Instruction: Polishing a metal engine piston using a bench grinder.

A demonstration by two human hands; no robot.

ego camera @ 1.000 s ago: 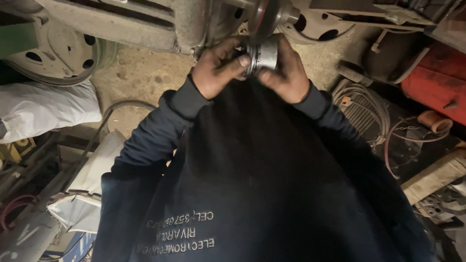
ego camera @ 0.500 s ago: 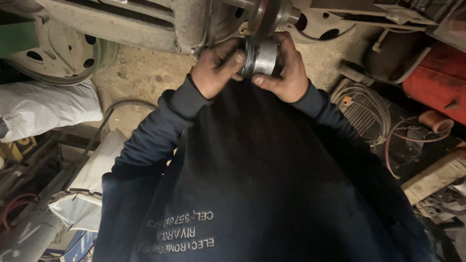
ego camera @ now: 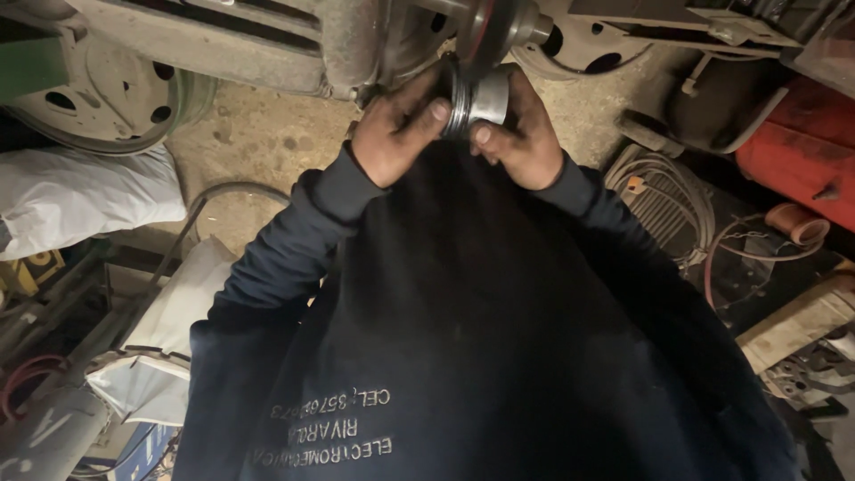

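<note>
A white sack lies at far left below a pale wheel rim. The left hand is closed on the ribbed edge of a short metal sleeve, thumb pressed across its face. The sleeve is held just beneath the machine shaft. The right hand is closed on the sleeve's smooth end. The sleeve should be kept square to the shaft and supported evenly from both sides. Little room is left above, under the machine frame; coiled cable and a red tank crowd the right.
</note>
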